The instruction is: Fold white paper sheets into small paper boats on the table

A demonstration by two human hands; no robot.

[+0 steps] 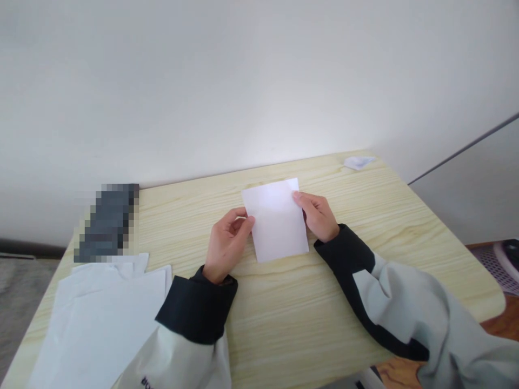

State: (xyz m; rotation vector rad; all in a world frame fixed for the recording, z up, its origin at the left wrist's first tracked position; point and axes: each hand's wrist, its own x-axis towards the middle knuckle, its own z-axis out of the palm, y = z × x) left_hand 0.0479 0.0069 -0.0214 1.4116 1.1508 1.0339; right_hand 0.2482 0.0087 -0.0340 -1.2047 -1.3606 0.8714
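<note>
A white sheet of paper, seemingly folded into a small rectangle, lies in the middle of the light wooden table. My left hand pinches its left edge with curled fingers. My right hand grips the right edge near the upper corner, thumb on top. Both arms wear dark-cuffed grey sleeves.
A stack of white sheets lies at the table's near left. Behind it is a blurred dark object. A small folded white paper piece sits at the far right corner. A white wall stands just behind the table.
</note>
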